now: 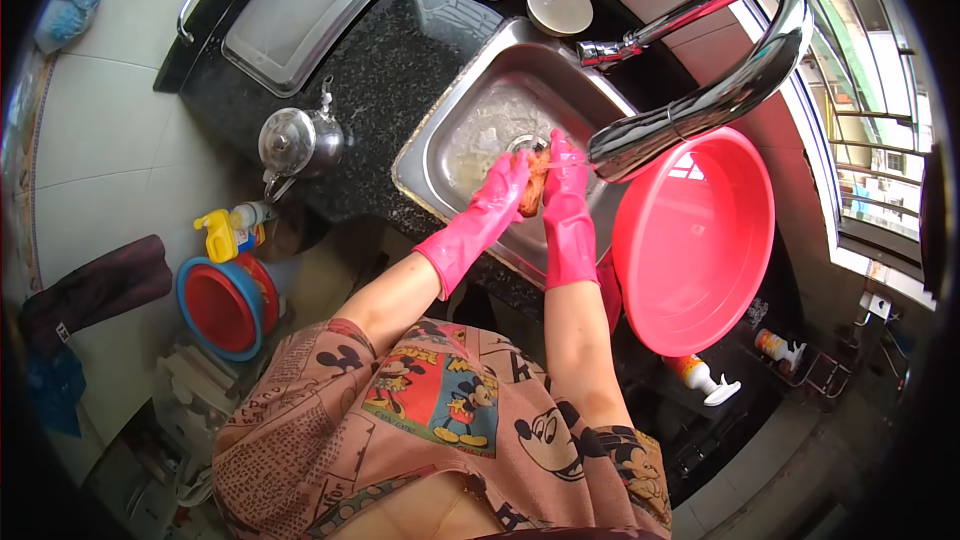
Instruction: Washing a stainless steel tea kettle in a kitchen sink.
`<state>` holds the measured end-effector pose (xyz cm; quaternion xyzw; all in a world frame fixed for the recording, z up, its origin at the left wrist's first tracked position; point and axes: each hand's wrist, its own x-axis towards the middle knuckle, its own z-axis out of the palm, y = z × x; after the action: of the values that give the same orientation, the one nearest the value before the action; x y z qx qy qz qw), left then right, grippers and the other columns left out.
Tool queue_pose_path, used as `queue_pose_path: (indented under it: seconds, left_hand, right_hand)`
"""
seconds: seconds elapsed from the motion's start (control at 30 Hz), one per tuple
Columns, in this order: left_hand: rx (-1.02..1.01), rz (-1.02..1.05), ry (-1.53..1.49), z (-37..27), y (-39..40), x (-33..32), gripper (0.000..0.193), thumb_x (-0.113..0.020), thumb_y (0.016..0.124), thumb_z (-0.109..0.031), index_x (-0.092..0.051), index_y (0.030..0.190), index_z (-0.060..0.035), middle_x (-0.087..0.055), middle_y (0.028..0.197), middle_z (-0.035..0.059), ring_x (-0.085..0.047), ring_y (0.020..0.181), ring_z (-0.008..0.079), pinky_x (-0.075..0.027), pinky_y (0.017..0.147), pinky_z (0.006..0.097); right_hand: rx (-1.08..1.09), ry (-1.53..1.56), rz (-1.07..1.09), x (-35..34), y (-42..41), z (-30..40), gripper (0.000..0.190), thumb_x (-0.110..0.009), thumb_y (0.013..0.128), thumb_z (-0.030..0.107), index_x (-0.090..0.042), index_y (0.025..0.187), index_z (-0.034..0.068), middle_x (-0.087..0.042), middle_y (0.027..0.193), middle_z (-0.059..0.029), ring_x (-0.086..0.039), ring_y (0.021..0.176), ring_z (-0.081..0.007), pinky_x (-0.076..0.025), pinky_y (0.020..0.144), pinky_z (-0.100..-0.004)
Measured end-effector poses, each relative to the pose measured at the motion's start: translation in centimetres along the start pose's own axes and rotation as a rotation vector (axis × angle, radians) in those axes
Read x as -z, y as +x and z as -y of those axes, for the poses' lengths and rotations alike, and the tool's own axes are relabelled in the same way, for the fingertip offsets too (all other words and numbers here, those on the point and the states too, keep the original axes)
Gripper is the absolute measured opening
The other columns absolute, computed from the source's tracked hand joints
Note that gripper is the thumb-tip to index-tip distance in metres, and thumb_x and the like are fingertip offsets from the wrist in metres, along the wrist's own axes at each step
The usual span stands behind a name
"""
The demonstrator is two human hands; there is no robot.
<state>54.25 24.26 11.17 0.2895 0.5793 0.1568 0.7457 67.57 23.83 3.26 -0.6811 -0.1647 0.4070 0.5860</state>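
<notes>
Both of my hands wear pink rubber gloves and meet over a stainless steel sink [480, 94]. Between them is a wet orange-brown cloth or scrubber [532, 191]; its exact kind cannot be told. My left hand [499, 195] grips it from the left, and my right hand [564, 184] presses on its right side with the fingers pointing up the view. A thin stream of water runs onto it from the chrome faucet [697, 116], whose spout hangs just right of my right hand. The sink floor and drain [527, 144] are wet beyond my fingertips.
A large pink plastic basin [697, 240] leans right of the sink. On the black granite counter [390, 52] are a metal teapot [292, 142] and a lidded steel tray [311, 7]. A white bowl [559, 6] stands behind the sink. Spray bottles [701, 379] stand lower right.
</notes>
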Motion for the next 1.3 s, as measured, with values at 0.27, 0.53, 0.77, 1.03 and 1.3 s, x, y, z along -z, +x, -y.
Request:
queue_pose_path:
  seconds: [0.27,0.53,0.77,1.03,1.3]
  left_hand:
    - [-0.063,-0.043,-0.352,-1.2,-0.5,4.4,0.048,-0.055,0.092,-0.049,-0.054,0.105,-0.0029,-0.064,0.096,0.0169,-0.063,0.078,0.0220,-0.050,0.079,0.0317]
    - [-0.049,0.147,-0.645,1.1,3.0,2.8,0.035,-0.059,0.091,-0.019,-0.054,0.119,0.0025,-0.063,0.102,0.0155,-0.065,0.081,0.0241,-0.056,0.072,0.0331]
    - [-0.815,0.027,0.439,2.4,2.0,0.7,0.038,-0.059,0.089,-0.013,-0.053,0.125,-0.0042,-0.054,0.123,0.0112,-0.052,0.115,0.0247,-0.041,0.101,0.0308]
    - [-0.042,-0.153,-0.445,-2.4,-2.2,3.2,0.051,-0.065,0.087,-0.040,-0.050,0.132,-0.0208,-0.051,0.134,0.0085,-0.050,0.119,0.0224,-0.044,0.091,0.0329]
    - [-0.105,0.328,-0.868,0.6,3.6,2.3,0.024,-0.055,0.094,-0.025,-0.060,0.106,-0.0053,-0.066,0.095,0.0117,-0.064,0.076,0.0240,-0.055,0.069,0.0366]
  right_hand:
    - [0.169,-0.406,0.420,-2.9,-5.8,7.0,0.025,-0.069,0.088,0.022,-0.066,0.102,0.000,-0.067,0.094,-0.0054,-0.060,0.080,-0.0147,-0.049,0.071,-0.0319]
    - [0.141,-0.432,0.389,-1.0,-10.4,8.7,0.023,-0.063,0.091,0.018,-0.065,0.106,0.000,-0.066,0.098,-0.0076,-0.060,0.093,-0.0170,-0.047,0.082,-0.0306]
    - [-0.098,-0.422,0.372,-2.8,-6.8,8.0,0.042,-0.052,0.096,0.039,-0.061,0.112,0.001,-0.066,0.097,-0.0095,-0.060,0.090,-0.0159,-0.048,0.077,-0.0313]
    - [-0.329,0.230,0.070,-3.6,-6.6,6.3,0.015,-0.058,0.092,0.018,-0.056,0.096,0.005,-0.060,0.074,-0.0054,-0.052,0.049,-0.0153,-0.043,0.046,-0.0277]
    - [-0.293,-0.002,0.033,-7.3,-7.0,9.1,0.021,-0.053,0.097,0.024,-0.056,0.094,0.004,-0.063,0.078,-0.0086,-0.059,0.061,-0.0173,-0.048,0.052,-0.0310]
